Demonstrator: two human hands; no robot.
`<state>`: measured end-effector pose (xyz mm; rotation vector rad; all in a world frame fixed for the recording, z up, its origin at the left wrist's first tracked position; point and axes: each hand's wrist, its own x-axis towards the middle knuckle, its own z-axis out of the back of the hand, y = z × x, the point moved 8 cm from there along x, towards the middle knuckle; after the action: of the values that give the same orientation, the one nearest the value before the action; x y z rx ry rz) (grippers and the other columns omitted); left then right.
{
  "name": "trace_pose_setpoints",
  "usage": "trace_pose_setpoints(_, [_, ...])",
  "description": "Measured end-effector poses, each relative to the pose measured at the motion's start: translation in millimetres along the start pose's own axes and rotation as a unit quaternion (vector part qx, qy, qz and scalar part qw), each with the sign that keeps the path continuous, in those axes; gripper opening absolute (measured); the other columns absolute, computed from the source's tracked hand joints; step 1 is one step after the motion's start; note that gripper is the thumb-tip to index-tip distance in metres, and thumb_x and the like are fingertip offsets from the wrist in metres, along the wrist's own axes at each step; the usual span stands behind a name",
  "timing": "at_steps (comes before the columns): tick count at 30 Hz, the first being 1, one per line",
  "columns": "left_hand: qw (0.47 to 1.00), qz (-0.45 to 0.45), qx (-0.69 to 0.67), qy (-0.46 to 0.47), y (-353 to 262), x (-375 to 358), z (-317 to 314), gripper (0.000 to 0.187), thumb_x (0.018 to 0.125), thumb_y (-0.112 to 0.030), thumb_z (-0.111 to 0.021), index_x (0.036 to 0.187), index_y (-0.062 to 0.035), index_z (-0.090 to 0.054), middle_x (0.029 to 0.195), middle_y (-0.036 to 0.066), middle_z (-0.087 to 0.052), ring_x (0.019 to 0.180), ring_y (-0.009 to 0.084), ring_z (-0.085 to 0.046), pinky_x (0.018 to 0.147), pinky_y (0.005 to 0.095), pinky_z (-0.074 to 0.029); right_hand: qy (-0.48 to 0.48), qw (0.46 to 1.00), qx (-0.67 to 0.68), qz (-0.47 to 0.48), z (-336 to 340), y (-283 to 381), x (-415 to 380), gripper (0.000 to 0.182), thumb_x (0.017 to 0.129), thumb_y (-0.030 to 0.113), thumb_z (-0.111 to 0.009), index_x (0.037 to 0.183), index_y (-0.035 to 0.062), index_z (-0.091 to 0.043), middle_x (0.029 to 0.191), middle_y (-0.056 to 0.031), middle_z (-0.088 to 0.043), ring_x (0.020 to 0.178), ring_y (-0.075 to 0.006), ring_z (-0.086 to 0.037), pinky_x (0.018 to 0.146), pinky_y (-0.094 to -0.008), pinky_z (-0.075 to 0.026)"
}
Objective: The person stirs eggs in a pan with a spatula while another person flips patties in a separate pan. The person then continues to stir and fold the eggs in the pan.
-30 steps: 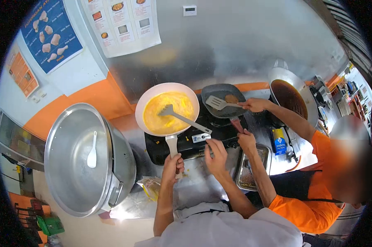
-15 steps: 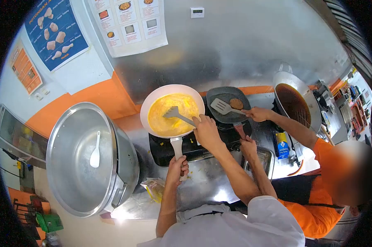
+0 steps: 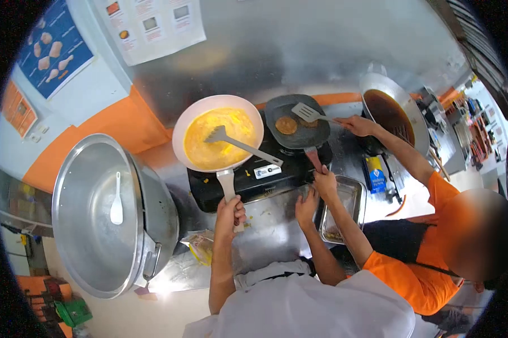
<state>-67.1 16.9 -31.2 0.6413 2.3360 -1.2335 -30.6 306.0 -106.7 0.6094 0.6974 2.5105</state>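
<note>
Our left hand [image 3: 229, 217] grips the pan handle [image 3: 225, 183]. From our right hand [image 3: 307, 208] (nearer, fingers loosely extended, empty), the spatula [image 3: 245, 147] lies toward eleven, slanting ten to four.

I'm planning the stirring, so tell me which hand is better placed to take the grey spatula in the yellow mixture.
Probably the right hand: it looks empty, and the grey spatula slants with its handle toward that side. The left hand is closed around the pan handle.
</note>
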Motion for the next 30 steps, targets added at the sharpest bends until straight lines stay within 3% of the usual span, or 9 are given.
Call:
trace_pose_setpoints(2, [0.999, -0.012, -0.031, -0.003, -4, -3, -3, 0.015, 0.089, -0.016, -0.059, 0.088, -0.0118, -0.045, 0.067, -0.003, -0.045, 0.049, 0.0046, -0.04, 0.041, 0.0214, -0.031, -0.035, 0.999, -0.019, 0.015, 9, 1, 4, 0.042, 0.083, 0.009, -0.059, 0.122, -0.004, -0.052, 0.126, -0.027, -0.052, 0.114, -0.0431, -0.05, 0.094, -0.049, -0.042])
trace_pose_setpoints(5, [0.999, -0.007, -0.039, -0.001, -4, -5, -5, 0.014, 0.089, -0.015, -0.059, 0.091, -0.0111, -0.046, 0.068, -0.003, -0.045, 0.049, 0.0046, -0.04, 0.042, 0.0207, -0.03, 0.111, 0.989, 0.093, -0.019, -4, 18, 7, 0.028, 0.081, 0.005, -0.061, 0.108, -0.0041, -0.061, 0.112, -0.0248, -0.059, 0.101, -0.0398, -0.058, 0.083, -0.0458, -0.049])
trace_pose_setpoints(7, [0.999, -0.007, -0.05, -0.014, -5, -5, -2, 0.014, 0.089, -0.015, -0.059, 0.092, -0.0109, -0.046, 0.068, -0.003, -0.045, 0.05, 0.0046, -0.04, 0.042, 0.0205, -0.031, 0.002, 0.953, 0.239, 0.184, 54, 111, 3, 0.017, 0.079, -0.001, -0.062, 0.096, -0.0027, -0.065, 0.097, -0.0188, -0.063, 0.086, -0.0352, -0.062, 0.072, -0.0424, -0.051])
trace_pose_setpoints(10, [0.998, -0.016, -0.056, 0.001, -2, -2, 2, 0.014, 0.089, -0.015, -0.059, 0.094, -0.0103, -0.046, 0.069, -0.003, -0.045, 0.05, 0.0045, -0.039, 0.042, 0.0204, -0.031, -0.047, 0.934, 0.191, 0.3, 106, 215, 32, 0.031, 0.077, 0.0, -0.064, 0.108, 0.001, -0.061, 0.105, -0.0165, -0.059, 0.095, -0.0348, -0.056, 0.081, -0.0414, -0.046])
trace_pose_setpoints(13, [0.999, -0.014, -0.047, 0.014, -2, -1, 0, 0.013, 0.089, -0.014, -0.058, 0.093, -0.011, -0.045, 0.068, -0.003, -0.044, 0.05, 0.0042, -0.039, 0.041, 0.0209, -0.032, 0.065, 0.937, -0.028, 0.343, 73, 270, 66, 0.049, 0.079, 0.009, -0.064, 0.126, 0.0058, -0.05, 0.116, -0.0198, -0.054, 0.108, -0.0379, -0.053, 0.09, -0.0478, -0.044])
trace_pose_setpoints(14, [0.998, -0.02, -0.052, 0.011, -1, -2, 1, 0.013, 0.089, -0.014, -0.058, 0.093, -0.011, -0.045, 0.068, -0.003, -0.044, 0.05, 0.0042, -0.039, 0.041, 0.0209, -0.032, 0.067, 0.934, -0.025, 0.35, 63, 275, 73, 0.049, 0.079, 0.009, -0.064, 0.126, 0.0058, -0.05, 0.116, -0.0198, -0.054, 0.108, -0.0379, -0.053, 0.09, -0.0478, -0.044])
trace_pose_setpoints(16, [0.997, -0.019, -0.064, 0.03, 0, 2, 1, 0.013, 0.09, -0.013, -0.057, 0.092, -0.0113, -0.044, 0.068, -0.003, -0.044, 0.05, 0.0042, -0.039, 0.041, 0.0209, -0.032, 0.308, 0.896, -0.148, 0.282, -12, 251, 81, 0.051, 0.08, 0.006, -0.061, 0.129, 0.0076, -0.048, 0.109, -0.021, -0.057, 0.099, -0.0389, -0.06, 0.08, -0.0482, -0.051])
trace_pose_setpoints(21, [0.997, -0.019, -0.066, 0.034, 1, 3, 4, 0.016, 0.09, -0.013, -0.057, 0.094, -0.0114, -0.042, 0.068, -0.003, -0.044, 0.05, 0.0047, -0.04, 0.042, 0.0215, -0.033, 0.266, 0.887, -0.104, 0.363, 3, 282, 101, 0.046, 0.08, 0.001, -0.054, 0.125, 0.0121, -0.056, 0.085, -0.0248, -0.062, 0.086, -0.0405, -0.062, 0.074, -0.0504, -0.05])
trace_pose_setpoints(30, [0.996, -0.028, -0.073, 0.042, -1, 1, 1, 0.014, 0.091, -0.013, -0.056, 0.095, -0.0106, -0.043, 0.069, -0.002, -0.045, 0.05, 0.0051, -0.04, 0.042, 0.0223, -0.033, 0.237, 0.92, 0.026, 0.312, 49, 259, 136, 0.027, 0.089, 0.009, -0.055, 0.115, 0.0041, -0.061, 0.094, -0.0259, -0.064, 0.091, -0.0453, -0.06, 0.077, -0.0484, -0.049])
